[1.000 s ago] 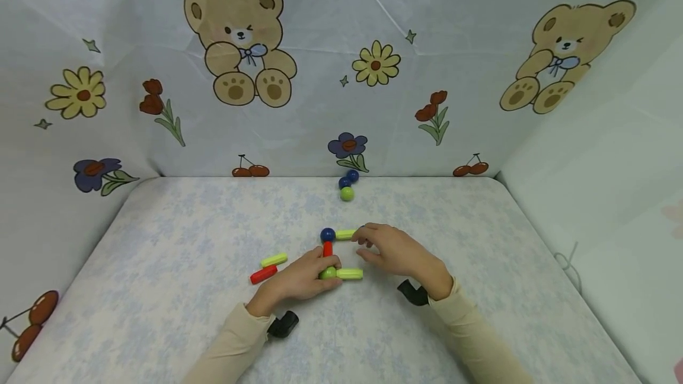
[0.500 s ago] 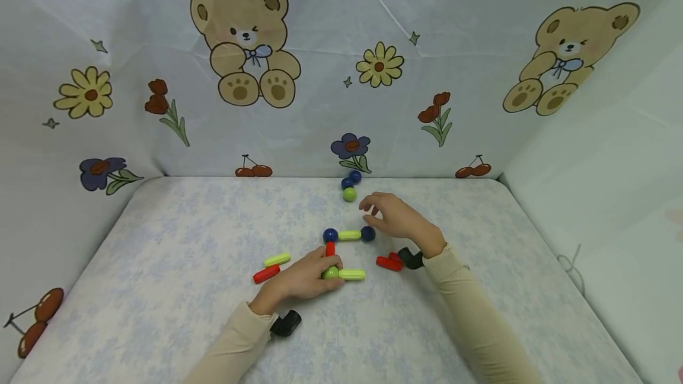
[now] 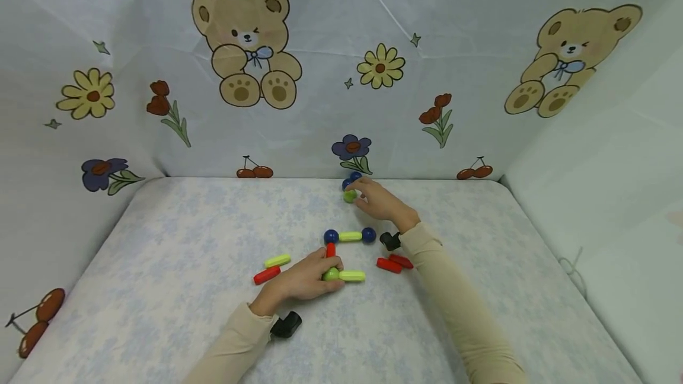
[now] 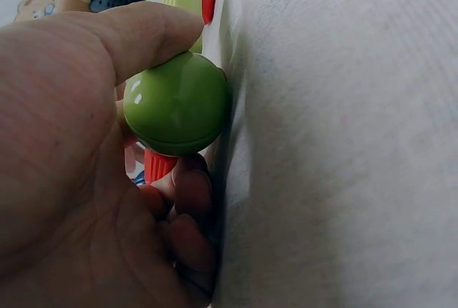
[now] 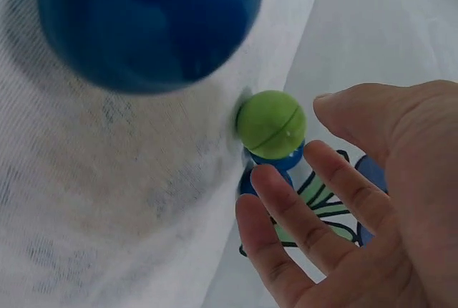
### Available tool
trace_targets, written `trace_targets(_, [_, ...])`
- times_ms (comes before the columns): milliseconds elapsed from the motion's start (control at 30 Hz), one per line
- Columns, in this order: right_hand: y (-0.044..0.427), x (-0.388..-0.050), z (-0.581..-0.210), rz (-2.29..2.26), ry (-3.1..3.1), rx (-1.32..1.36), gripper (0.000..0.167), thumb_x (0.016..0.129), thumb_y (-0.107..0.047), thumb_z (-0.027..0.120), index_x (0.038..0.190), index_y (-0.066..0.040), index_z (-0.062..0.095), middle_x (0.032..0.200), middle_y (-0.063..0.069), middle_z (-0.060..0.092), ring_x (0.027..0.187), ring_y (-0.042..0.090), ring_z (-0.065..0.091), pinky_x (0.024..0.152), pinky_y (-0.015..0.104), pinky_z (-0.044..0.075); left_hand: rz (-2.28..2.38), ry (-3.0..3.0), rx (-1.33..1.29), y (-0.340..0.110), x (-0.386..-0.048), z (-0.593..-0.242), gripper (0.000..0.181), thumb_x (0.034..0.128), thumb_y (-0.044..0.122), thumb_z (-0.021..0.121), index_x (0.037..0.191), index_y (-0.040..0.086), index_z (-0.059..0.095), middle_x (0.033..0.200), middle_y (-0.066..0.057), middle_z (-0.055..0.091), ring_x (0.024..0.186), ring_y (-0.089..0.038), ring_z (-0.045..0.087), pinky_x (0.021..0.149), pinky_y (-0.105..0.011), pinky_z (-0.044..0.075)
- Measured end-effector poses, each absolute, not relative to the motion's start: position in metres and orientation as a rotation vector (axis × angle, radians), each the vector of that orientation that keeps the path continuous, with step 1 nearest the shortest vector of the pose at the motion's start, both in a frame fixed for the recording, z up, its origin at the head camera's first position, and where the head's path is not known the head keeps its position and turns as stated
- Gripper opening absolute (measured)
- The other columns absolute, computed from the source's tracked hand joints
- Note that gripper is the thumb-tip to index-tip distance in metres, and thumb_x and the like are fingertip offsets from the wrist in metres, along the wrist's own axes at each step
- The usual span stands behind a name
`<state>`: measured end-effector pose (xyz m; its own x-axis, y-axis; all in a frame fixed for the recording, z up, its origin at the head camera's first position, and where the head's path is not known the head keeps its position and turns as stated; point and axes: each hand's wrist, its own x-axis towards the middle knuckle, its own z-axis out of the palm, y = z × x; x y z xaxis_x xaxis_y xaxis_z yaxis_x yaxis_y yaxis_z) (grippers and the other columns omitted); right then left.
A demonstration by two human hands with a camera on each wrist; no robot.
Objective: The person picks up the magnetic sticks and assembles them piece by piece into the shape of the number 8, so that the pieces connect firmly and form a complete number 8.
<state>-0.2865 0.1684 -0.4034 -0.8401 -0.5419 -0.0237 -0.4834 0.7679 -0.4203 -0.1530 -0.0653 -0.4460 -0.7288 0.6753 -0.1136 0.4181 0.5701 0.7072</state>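
My left hand [image 3: 306,276] holds a green ball [image 4: 177,104] between thumb and fingers, low on the table. A red rod [image 3: 331,250] and a yellow-green rod [image 3: 352,276] join this ball. The red rod leads back to a blue ball [image 3: 331,236], which another yellow-green rod [image 3: 350,236] links to a second blue ball [image 3: 369,235]. At the back, my right hand [image 3: 376,199] reaches beside a loose green ball [image 5: 271,124], its fingers spread and apparently apart from it. Two blue balls, one of them the nearer blue ball [image 3: 347,184], sit behind that green ball, partly hidden.
Left of my left hand lie a yellow-green rod [image 3: 277,261] and a red rod [image 3: 267,275]. Two more red rods, including the front red rod [image 3: 389,265], lie near my right forearm. A bear-printed cloth wall [image 3: 320,123] rises at the table's back edge.
My right hand has moved from the joined pieces back to the loose green ball, uncovering the right blue ball and the red rods. My left hand keeps its hold on the green ball.
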Motion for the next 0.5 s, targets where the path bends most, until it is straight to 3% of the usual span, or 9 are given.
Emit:
trace_targets(167, [0.165,-0.292,-0.412,-0.587,2.779,-0.762,0.041,0.106,-0.008,0.055,0.147,-0.004,0.055,0.154,0.022,0.044,0.144,0.037,0.044,0.116,0.051,0.038,0.967,2.431,0.904,-0.064,-0.152,-0.447,0.013,0.0995,0.030,0.069,0.103,0.019,0.063,0.097,-0.001,0.045,0.086,-0.016,0.045,0.072,-0.028,0.036])
trace_targets(500, [0.165,-0.289,-0.412,-0.499,2.805,-0.791,0.030,0.102,-0.006,0.061,0.131,-0.004,0.067,0.127,0.017,0.062,0.112,0.028,0.060,0.101,0.044,0.050,0.938,2.450,0.904,-0.064,-0.154,-0.445,0.013,0.0997,0.030,0.069,0.104,0.019,0.063,0.095,-0.001,0.044,0.084,-0.016,0.044,0.071,-0.028,0.035])
